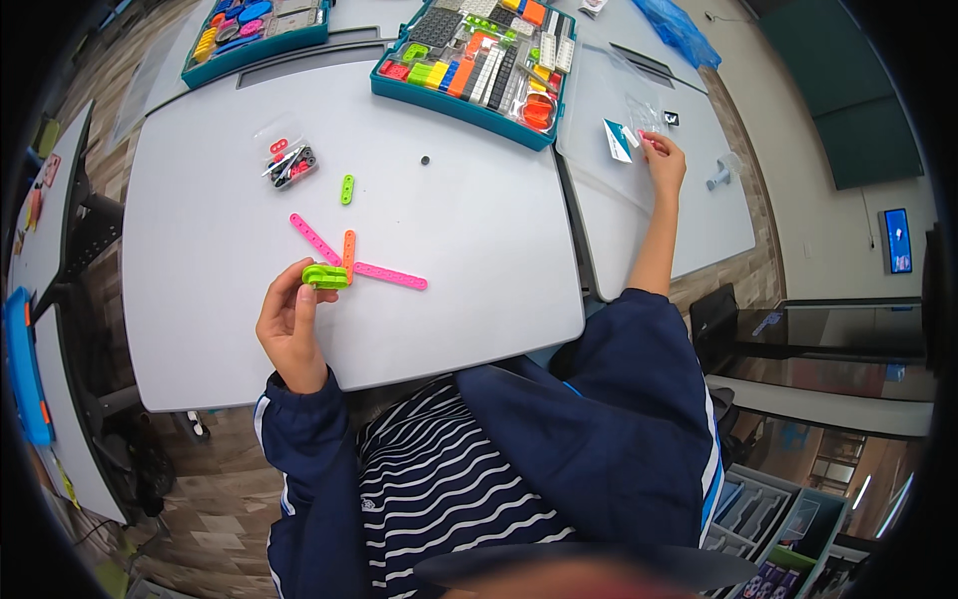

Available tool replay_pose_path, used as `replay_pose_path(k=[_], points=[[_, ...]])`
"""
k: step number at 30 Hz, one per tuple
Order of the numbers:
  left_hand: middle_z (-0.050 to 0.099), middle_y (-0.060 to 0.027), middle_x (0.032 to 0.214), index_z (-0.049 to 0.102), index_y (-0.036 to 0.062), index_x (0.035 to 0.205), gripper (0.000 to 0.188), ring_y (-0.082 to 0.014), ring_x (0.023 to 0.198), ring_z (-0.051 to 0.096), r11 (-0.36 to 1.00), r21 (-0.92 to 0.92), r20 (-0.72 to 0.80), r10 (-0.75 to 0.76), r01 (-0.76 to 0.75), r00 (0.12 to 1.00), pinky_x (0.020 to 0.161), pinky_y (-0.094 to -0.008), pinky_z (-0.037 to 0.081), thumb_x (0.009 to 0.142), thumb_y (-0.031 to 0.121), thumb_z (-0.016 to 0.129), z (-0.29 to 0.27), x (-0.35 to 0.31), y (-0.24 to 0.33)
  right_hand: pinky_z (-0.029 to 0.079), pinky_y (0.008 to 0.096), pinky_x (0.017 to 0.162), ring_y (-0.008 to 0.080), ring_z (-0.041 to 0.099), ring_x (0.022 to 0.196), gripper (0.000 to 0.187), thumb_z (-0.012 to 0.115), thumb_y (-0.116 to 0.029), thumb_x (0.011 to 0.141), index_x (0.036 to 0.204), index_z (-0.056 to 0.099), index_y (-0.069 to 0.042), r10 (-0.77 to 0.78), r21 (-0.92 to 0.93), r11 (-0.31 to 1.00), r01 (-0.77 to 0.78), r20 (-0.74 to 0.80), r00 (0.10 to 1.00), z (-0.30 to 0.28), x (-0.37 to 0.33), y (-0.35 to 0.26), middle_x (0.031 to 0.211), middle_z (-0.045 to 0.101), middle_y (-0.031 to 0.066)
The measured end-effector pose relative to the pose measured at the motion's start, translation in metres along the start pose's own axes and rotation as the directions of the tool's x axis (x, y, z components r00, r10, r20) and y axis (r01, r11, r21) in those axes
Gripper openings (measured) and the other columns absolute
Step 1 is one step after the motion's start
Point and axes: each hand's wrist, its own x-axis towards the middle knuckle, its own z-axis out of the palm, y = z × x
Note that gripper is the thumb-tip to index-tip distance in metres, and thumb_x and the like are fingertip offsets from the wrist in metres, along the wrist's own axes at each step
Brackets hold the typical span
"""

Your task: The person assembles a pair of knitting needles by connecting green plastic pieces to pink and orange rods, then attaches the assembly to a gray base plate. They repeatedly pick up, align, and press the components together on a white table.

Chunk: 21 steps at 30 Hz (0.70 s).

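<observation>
My left hand [292, 319] is closed on a bright green building-block piece [324, 277] above the near left part of the table. Around that piece, two pink hole beams [316, 240] and an orange hole beam [349, 250] fan outward; I cannot tell whether they are joined to it or lie behind it. Beyond them lies a loose short green beam [347, 190]. Stretched over the right-hand table, my right hand [665, 165] has its fingers pinched beside a white and teal card [618, 142]. Something small and pink shows at those fingertips, too small to name.
A teal box of sorted building blocks [469, 70] stands at the far edge, another teal box [249, 50] at far left. A small clear tray [290, 166] holds black and red parts. One dark round part [425, 160] lies mid-table. A clear plastic lid [609, 100] covers the tables' seam.
</observation>
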Motion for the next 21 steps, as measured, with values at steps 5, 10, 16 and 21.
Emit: replay_pose_path(k=[5, 10, 16, 21], points=[[0.071, -0.0122, 0.105, 0.065, -0.0069, 0.127, 0.028, -0.0171, 0.088, 0.068, 0.998, 0.051, 0.024, -0.029, 0.027, 0.999, 0.084, -0.0306, 0.054, 0.102, 0.004, 0.06, 0.002, 0.0, 0.002, 0.056, 0.0242, 0.073, 0.0114, 0.069, 0.077, 0.022, 0.081, -0.01, 0.086, 0.107, 0.082, -0.009, -0.069, -0.033, 0.997, 0.069, -0.019, 0.997, -0.005, 0.008, 0.024, 0.088, 0.074, 0.0053], [0.071, -0.0119, 0.105, 0.065, -0.0069, 0.128, 0.028, -0.0167, 0.088, 0.068, 0.998, 0.054, 0.02, -0.044, 0.042, 0.999, 0.084, -0.0306, 0.054, 0.102, 0.004, 0.06, 0.002, 0.001, 0.002, 0.059, 0.0275, 0.076, 0.015, 0.071, 0.08, 0.021, 0.079, -0.002, 0.084, 0.105, 0.08, -0.002, -0.007, 0.401, 0.914, 0.065, -0.143, 0.99, -0.009, 0.053, 0.033, 0.091, 0.074, 0.0083], [0.071, -0.0115, 0.104, 0.065, -0.007, 0.128, 0.029, -0.0162, 0.089, 0.067, 0.995, 0.09, 0.032, -0.041, 0.038, 0.999, 0.085, -0.0301, 0.053, 0.102, 0.005, 0.062, 0.003, 0.0, 0.003, 0.059, 0.0272, 0.076, 0.0176, 0.072, 0.079, 0.021, 0.08, 0.004, 0.076, 0.097, 0.08, 0.001, 0.218, 0.309, 0.918, -0.247, 0.126, 0.968, 0.016, 0.095, 0.048, 0.09, 0.077, 0.0111], [0.07, -0.0116, 0.106, 0.065, -0.0071, 0.127, 0.029, -0.0168, 0.093, 0.067, 0.998, 0.047, 0.055, -0.038, 0.035, 0.998, 0.086, -0.0307, 0.053, 0.101, 0.006, 0.062, 0.002, 0.0, 0.005, 0.055, 0.026, 0.068, 0.0154, 0.07, 0.073, 0.014, 0.083, 0.0, 0.077, 0.09, 0.08, -0.001, 0.143, -0.128, 0.982, -0.137, 0.034, 0.989, 0.025, 0.093, 0.045, 0.081, 0.075, 0.0076]])
